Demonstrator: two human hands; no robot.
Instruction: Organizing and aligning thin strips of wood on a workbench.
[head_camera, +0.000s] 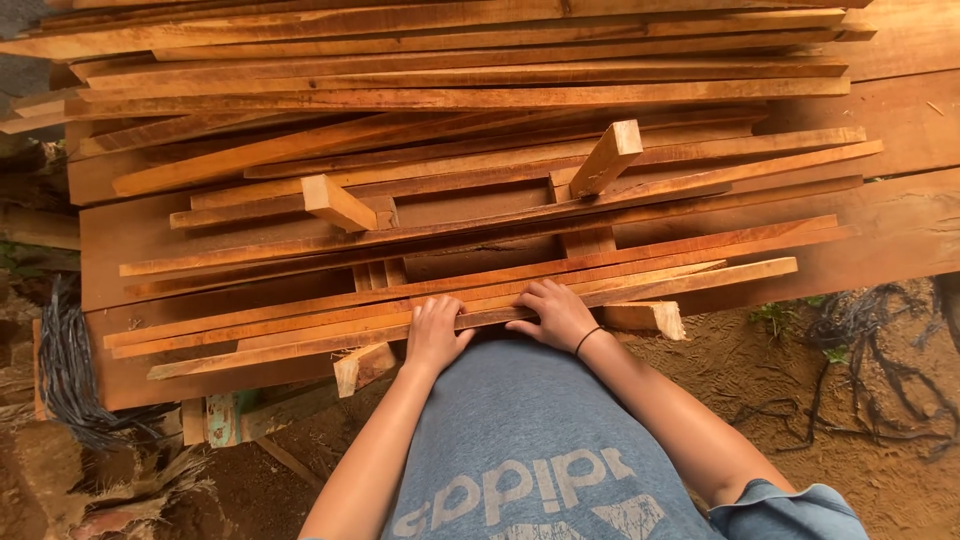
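Head view, looking down over a grey printed shirt (540, 450): both hands rest on the nearest wooden slat (330, 343), a long thin strip lying at the front edge of a stack of reddish-brown strips. Left hand (434, 335) lies palm down on the slat, fingers curled over its far edge, closed lightly on it. Right hand (556, 314) sits just beside the left hand, further along the same slat, fingers spread and bent over it, also gripping; a thin dark band (588, 340) circles its wrist.

Beyond the slat, more long strips (480, 235) lie roughly parallel to it, piled loosely. Two short square-section blocks (336, 202) (606, 158) lie across the pile, well beyond the slat, ends tilted up. Below the slat, the ends of cross supports (362, 366) (645, 317) project toward the person. Wide boards (900, 215) lie beneath the stack, past the slat's right end.

Left of the slat's near end, a bundle of dark cords (65, 375) hangs. Bare brown soil (830, 420) lies below the slat on the right, with dark roots or twigs (880, 320) scattered over it.
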